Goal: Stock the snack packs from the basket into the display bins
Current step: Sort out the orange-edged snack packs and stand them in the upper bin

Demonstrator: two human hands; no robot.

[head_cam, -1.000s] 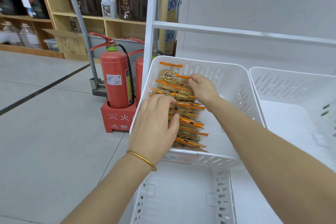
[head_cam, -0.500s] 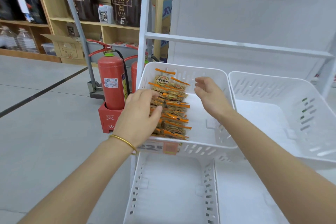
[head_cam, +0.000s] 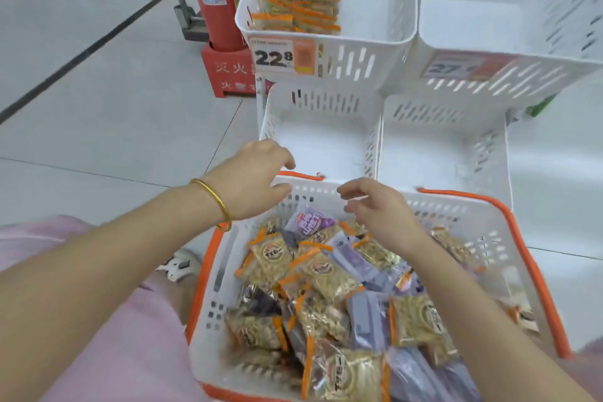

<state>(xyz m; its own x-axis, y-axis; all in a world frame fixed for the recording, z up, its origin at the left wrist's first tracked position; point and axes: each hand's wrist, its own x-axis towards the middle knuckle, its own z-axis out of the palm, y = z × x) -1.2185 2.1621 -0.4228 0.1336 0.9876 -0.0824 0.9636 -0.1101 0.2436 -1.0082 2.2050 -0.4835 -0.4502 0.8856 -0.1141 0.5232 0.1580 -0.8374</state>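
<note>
The basket [head_cam: 218, 297] lies closest, below and behind both hands, piled full of packs [head_cam: 326, 274], orange-edged and purple mixed. Judging by that heap, most of the stocking is left.

The left hand [head_cam: 251, 179] hangs over the basket's far-left corner. Its fingers [head_cam: 284, 153] are loosely curled and hold nothing. The thumb is close to the rim, but I cannot tell whether it touches. The right hand [head_cam: 381, 212] hovers over the basket's far end, just above the top packs. Its fingers [head_cam: 350, 189] are spread and relaxed, with nothing between them. Neither hand has a pack, so a fresh pick looks like the step in hand.

Just beyond the fingertips lie 2 low bins side by side, the near-left bin [head_cam: 319, 150] and the near-right bin [head_cam: 434, 157]. Both show bare floors.

Further beyond and higher, the far-left bin [head_cam: 375, 10] holds a row [head_cam: 303, 0] of orange-edged packs along its left side, with its right side bare. That is the only stocking done that shows. The far-right bin [head_cam: 489, 19] shows no packs. So 1 of 4 bins is partly filled.
</note>
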